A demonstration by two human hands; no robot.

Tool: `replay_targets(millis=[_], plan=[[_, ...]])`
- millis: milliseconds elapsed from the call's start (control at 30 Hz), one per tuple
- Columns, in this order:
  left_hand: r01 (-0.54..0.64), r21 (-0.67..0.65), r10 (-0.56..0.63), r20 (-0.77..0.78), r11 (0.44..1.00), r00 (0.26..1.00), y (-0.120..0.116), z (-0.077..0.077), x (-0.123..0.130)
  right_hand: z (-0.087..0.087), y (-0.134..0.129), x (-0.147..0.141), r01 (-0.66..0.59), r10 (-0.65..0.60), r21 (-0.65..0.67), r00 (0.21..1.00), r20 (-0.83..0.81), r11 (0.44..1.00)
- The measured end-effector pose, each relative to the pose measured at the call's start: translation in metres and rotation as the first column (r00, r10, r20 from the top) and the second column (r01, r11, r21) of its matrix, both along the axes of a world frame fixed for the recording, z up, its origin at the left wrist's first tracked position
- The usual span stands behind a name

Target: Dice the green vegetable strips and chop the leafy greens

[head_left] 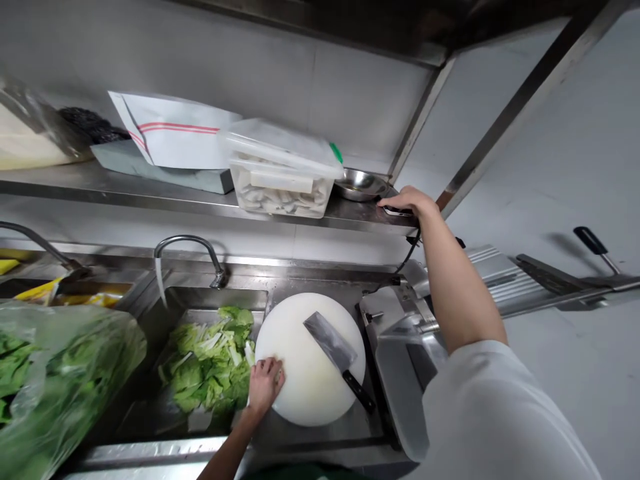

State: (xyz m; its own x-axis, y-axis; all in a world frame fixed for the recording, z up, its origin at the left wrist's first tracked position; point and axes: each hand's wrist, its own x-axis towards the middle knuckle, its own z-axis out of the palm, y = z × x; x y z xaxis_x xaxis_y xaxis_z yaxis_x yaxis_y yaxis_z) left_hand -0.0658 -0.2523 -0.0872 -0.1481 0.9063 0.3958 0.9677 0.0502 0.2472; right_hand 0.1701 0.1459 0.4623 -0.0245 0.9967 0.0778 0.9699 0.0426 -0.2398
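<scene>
Cutting board (290, 347): round, white, on steel counter (290, 440), right of sink (225, 297), below shelf (350, 217). Left hand (266, 385) at its left edge, fingers bent; right hand (413, 200) well above, at flat object (398, 212) on shelf. Either grip: cannot tell.

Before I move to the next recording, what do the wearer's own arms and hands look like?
The left hand and right hand are both ungloved. A plain white sleeve covers the upper right arm, leaving the right forearm bare. The left forearm is bare too; any sleeve there is out of view.
</scene>
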Motion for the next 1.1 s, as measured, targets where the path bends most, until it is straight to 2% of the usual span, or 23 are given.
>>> replay_targets(millis=[100,300,367,433,467,533,600,733,800,833,900,1000,1033,1100], plan=[[-0.003,0.014,0.003,0.004,1.000,1.000,0.000,0.000,0.000,0.000,0.004,-0.001,0.097,-0.094,-0.088,0.995,0.030,0.991],[0.021,0.039,-0.021,-0.003,0.999,1.000,0.002,0.003,-0.002,0.005,-0.006,-0.008,0.126,-0.124,-0.092,0.992,0.029,0.988],[0.025,0.044,-0.025,-0.014,0.999,1.000,0.002,0.003,-0.003,0.005,-0.016,-0.007,0.122,-0.122,-0.025,0.992,0.011,0.992],[0.029,0.042,-0.029,-0.021,0.999,0.999,0.002,0.003,-0.003,0.004,-0.031,0.000,0.064,-0.057,0.147,0.997,-0.050,0.987],[0.030,0.039,-0.029,-0.022,0.999,0.999,0.002,0.003,-0.003,0.004,-0.040,0.006,0.017,0.008,0.253,0.995,-0.096,0.967],[0.029,0.036,-0.028,-0.020,0.999,0.999,0.001,0.002,-0.003,0.004,-0.061,0.024,-0.063,0.170,0.443,0.964,-0.206,0.894],[0.027,0.037,-0.026,-0.024,0.999,0.999,0.001,0.002,-0.004,0.006,-0.079,0.048,-0.048,0.278,0.568,0.904,-0.326,0.822],[0.027,0.045,-0.025,-0.041,0.999,0.999,0.002,0.000,-0.005,0.013,-0.094,0.099,0.221,0.312,0.707,0.781,-0.541,0.672],[0.031,0.040,-0.029,-0.047,0.999,0.998,0.003,-0.002,-0.006,0.011,-0.093,0.113,0.340,0.270,0.715,0.760,-0.591,0.610],[0.033,0.037,-0.031,-0.050,0.999,0.998,0.003,-0.004,-0.006,0.008,-0.093,0.115,0.353,0.249,0.720,0.771,-0.585,0.597],[0.032,0.033,-0.030,-0.056,0.999,0.998,0.003,-0.006,-0.006,-0.004,-0.094,0.108,0.248,0.258,0.743,0.830,-0.494,0.622],[0.017,0.032,-0.015,-0.062,0.999,0.998,0.002,-0.007,-0.006,-0.023,-0.090,0.076,-0.104,0.393,0.721,0.886,-0.245,0.685],[0.013,0.034,-0.011,-0.063,0.999,0.998,0.002,-0.007,-0.005,-0.027,-0.084,0.064,-0.195,0.423,0.689,0.889,-0.177,0.698],[0.010,0.033,-0.008,-0.066,0.999,0.998,0.002,-0.005,-0.005,-0.028,-0.062,0.044,-0.292,0.430,0.602,0.898,-0.095,0.743]])
